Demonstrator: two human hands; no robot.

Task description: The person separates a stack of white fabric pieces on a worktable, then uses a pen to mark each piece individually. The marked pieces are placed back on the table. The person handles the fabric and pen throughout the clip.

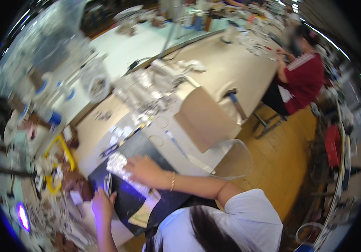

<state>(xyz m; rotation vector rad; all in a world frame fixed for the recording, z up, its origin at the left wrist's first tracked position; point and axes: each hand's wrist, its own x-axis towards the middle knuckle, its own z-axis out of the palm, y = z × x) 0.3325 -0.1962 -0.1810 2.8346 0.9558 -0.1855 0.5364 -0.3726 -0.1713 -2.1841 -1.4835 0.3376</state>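
My right hand (146,171) lies across a crinkled silvery-white strip (117,164) over the black mat (126,204), fingers bent round it. The strip's other end shows below my wrist, beside a pale yellowish piece (146,211). At the mat's left edge, my left hand (103,205) has its fingers closed at the lower end of a slim metal tool (108,184), whose exact kind is blurred. Dark-blue-handled scissors or snips (109,150) lie just beyond the strip, near a thin pen-like tool (133,132).
Silvery bundles (147,86) lie farther back. A brown board (205,117) and a hammer (235,103) rest to the right. A yellow frame (65,153), brown pieces (76,185) and a clear tub (96,82) stand left. A person in red (304,77) sits at the far right.
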